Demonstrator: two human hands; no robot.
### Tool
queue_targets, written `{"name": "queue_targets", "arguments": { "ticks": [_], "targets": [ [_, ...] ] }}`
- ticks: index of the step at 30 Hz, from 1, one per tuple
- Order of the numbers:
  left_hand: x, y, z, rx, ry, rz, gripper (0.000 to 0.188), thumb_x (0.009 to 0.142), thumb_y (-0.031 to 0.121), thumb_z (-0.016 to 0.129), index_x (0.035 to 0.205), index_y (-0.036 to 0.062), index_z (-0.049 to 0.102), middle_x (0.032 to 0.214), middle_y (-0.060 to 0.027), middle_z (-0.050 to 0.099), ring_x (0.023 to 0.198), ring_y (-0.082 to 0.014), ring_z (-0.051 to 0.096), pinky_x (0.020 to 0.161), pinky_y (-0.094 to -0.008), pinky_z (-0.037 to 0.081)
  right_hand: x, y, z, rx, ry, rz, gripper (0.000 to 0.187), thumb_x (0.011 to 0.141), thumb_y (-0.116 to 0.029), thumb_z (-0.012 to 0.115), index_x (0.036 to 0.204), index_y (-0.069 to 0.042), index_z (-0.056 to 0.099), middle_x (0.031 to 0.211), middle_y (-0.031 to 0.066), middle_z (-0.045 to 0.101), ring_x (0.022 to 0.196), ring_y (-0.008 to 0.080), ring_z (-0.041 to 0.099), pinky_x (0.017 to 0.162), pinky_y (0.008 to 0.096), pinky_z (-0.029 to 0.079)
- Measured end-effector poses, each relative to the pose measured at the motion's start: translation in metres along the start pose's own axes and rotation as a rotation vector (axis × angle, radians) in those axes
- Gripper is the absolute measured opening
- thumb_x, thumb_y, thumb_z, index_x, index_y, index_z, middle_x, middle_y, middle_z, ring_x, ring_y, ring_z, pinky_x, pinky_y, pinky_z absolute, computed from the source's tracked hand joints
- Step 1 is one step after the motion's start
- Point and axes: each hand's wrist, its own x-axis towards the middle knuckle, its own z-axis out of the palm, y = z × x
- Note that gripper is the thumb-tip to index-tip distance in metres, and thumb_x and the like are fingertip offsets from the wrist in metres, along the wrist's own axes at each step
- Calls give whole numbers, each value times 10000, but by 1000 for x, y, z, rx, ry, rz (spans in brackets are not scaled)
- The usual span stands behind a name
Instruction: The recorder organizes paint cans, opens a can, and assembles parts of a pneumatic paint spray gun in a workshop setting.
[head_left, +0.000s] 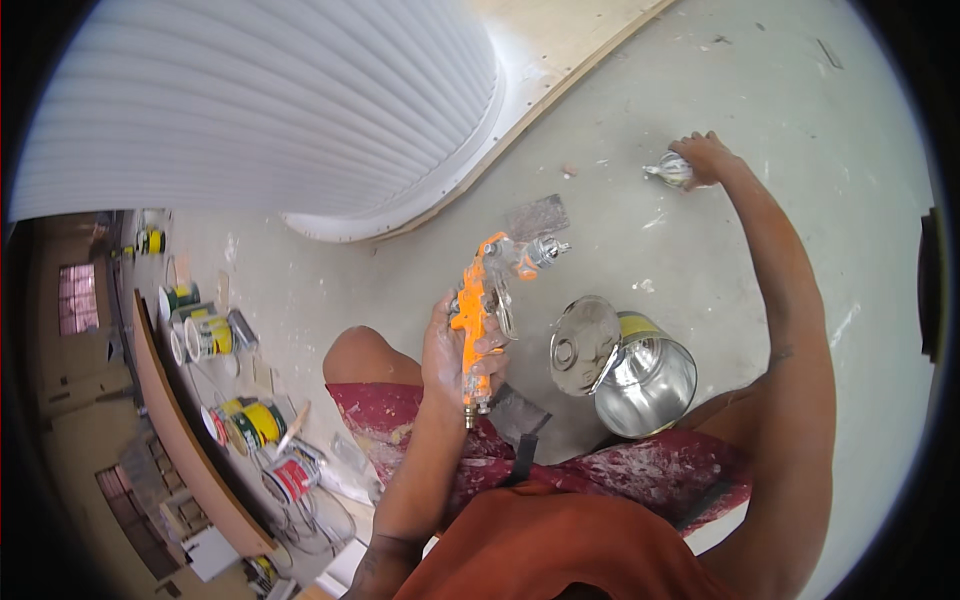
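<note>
My left hand [452, 350] is closed around the handle of an orange spray gun [474, 320], held upright in front of my knees. Its nozzle end points to the right, and the gun is smeared with paint. Far out to the right, my right hand [704, 158] curls its fingers over a small silvery, crumpled-looking object [672, 170] at the floor; its kind is unclear. Between my legs stands an open metal can [648, 385], shiny inside. A round lid [583, 350] with dried smears leans at its left side.
A large white ribbed curved panel [300, 110] on a wooden base [560, 90] rises ahead on the left. A grey flat rectangle [538, 217] lies beyond the gun. Several paint buckets [258, 425] line the left, beside a long brown board [180, 430]. The floor [800, 90] bears paint marks.
</note>
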Motion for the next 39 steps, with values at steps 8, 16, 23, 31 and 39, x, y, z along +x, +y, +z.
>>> {"name": "queue_targets", "arguments": {
  "ticks": [8,16,23,31,39],
  "targets": [
    [-5,4,11,-206,-157,-140,422,1030,323,313,1089,-44,512,822,-87,450,599,-144,506,364,-243,448,-132,-36,-51,61,95,44,716,655,-455,848,1180,-52,576,1185,175,603,1130,354,557,963,492,425],
    [-15,41,28,-249,-227,-332,405,1024,292,330,1086,-56,528,819,-83,458,620,-151,555,437,-283,501,-336,-184,-103,232,-143,-79,728,645,-552,824,1126,-39,634,1058,164,606,1034,344,582,909,447,439],
    [-33,59,30,-20,-156,-347,442,1010,384,381,1127,-8,550,838,-95,512,663,-176,551,420,-287,455,-319,-270,-14,-53,-118,197,546,789,-455,717,1101,-18,622,1047,161,647,1063,310,598,939,473,429],
    [-67,43,64,421,-103,-53,516,963,529,403,1112,53,535,890,-109,562,721,-243,573,567,-370,481,-370,-321,-72,346,322,298,278,891,-244,618,1113,-77,614,1034,124,661,968,313,632,850,454,481],
    [-91,23,81,684,-290,161,644,877,607,432,1051,-4,539,938,-125,547,823,-273,548,700,-405,444,-447,-428,-17,225,-249,181,285,895,-351,602,1033,-109,666,1089,74,672,991,306,636,858,454,477]
  ]
}}
